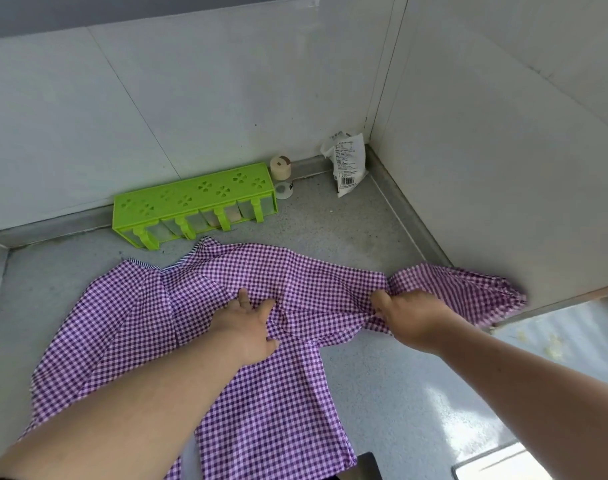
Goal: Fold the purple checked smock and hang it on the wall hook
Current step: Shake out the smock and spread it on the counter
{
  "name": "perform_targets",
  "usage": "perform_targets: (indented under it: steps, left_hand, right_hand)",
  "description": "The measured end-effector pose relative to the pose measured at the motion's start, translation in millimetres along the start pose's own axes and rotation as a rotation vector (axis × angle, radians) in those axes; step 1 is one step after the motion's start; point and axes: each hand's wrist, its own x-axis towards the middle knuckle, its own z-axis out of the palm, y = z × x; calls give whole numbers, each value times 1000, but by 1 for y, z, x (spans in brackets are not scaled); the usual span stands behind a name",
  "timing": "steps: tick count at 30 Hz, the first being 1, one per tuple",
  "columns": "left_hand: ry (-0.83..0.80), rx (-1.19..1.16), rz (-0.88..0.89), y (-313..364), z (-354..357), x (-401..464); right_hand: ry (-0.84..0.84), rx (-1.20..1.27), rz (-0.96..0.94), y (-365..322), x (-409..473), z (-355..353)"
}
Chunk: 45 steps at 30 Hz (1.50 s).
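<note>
While the one purple checked smock [178, 327] lies spread flat on the grey counter [347, 230], the left hand [248, 329] presses on its middle, fingers extended. Behind it stands one green spice rack [191, 199] with four drawers, then one small jar [280, 168] and one white packet [347, 164]; its print is too small to read. The right hand [411, 317] pinches a bunched sleeve near the wall.
</note>
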Motion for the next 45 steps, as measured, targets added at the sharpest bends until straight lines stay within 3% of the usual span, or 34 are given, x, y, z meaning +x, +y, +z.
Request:
perform_targets:
  steps: [5,10,19,21,25,28,31,34,38,42,45]
  left_hand:
    - [11,-31,55,-12,4,-1]
    - [44,-156,148,-41,10,-8]
    - [189,-246,41,-129,47,-40]
    - [216,-266,-10,-154,63,-50]
    - [243,-324,-102,-201,91,-64]
    - [276,-388,-171,-229,106,-72]
    - [283,-492,-249,-257,124,-84]
    - [267,-611,-295,-280,142,-95]
    - [232,-788,-357,-301,164,-101]
    - [229,-1076,-297,-325,186,-95]
    - [123,-1167,-261,-330,186,-96]
  right_hand:
    - [-257,58,138,9,3,-11]
    - [-60,145,244,-18,6,-13]
    - [-257,56,451,-48,46,-16]
    - [-179,43,482,-62,49,-30]
    - [43,103,241,-136,49,-57]
    - [20,119,-49,-216,48,-61]
    - [-12,144,-191,-295,52,-59]
    - [-69,161,-188,-350,60,-55]
    - [-144,77,-82,-373,71,-40]
    - [-154,-6,-66,-382,76,-35]
    - [-184,-25,-56,-387,81,-35]
